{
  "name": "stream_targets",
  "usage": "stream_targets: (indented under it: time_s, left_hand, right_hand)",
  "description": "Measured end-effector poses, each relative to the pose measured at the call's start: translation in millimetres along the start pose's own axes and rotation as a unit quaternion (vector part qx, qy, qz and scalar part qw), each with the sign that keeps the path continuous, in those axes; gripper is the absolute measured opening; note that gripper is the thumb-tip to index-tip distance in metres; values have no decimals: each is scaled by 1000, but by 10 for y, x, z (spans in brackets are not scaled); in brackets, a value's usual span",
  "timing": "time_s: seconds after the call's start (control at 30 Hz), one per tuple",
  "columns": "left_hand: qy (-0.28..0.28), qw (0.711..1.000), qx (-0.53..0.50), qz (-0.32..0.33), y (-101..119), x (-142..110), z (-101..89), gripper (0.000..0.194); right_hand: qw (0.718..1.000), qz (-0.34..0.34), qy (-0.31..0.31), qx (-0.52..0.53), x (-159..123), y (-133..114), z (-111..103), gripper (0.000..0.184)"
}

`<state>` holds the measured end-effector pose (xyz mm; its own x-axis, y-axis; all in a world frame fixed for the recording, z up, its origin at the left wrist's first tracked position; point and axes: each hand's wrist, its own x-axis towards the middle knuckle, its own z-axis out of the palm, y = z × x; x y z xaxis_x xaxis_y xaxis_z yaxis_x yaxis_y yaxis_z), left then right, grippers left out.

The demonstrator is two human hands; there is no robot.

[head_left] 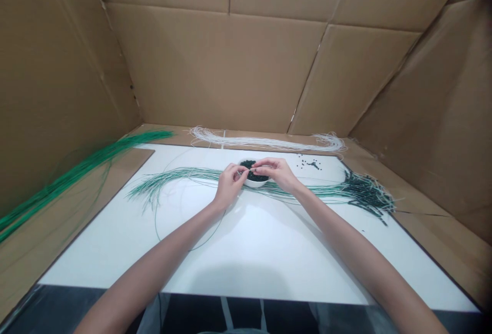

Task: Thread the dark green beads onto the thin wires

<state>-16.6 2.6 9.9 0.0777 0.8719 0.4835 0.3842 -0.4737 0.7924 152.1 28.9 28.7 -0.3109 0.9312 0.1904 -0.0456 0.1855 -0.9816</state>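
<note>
Matt corrugated cardboard walls [215, 67], smooth white board [261, 242], glossy ceramic bowl [255, 183]

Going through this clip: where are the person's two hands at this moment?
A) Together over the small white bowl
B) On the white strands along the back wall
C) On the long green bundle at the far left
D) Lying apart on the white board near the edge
A: the left hand and right hand meet just above the small white bowl, which holds small dark pieces.
</note>
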Motion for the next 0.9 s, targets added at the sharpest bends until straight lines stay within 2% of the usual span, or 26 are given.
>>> stream_targets:
  time_s: [0.4,0.67,0.9]
  left_hand:
    - [-2,1000,20,20,17,-3,-7,16]
    - [-19,995,72,70,38,-8,-35,14]
    - [-13,996,69,56,66,-8,-29,13]
  right_hand:
    - [1000,2,-2,-7,4,20,-12,22]
    - [1000,18,3,-2,9,31,-15,22]
    - [999,26,-19,-4,-11,-51,22,24]
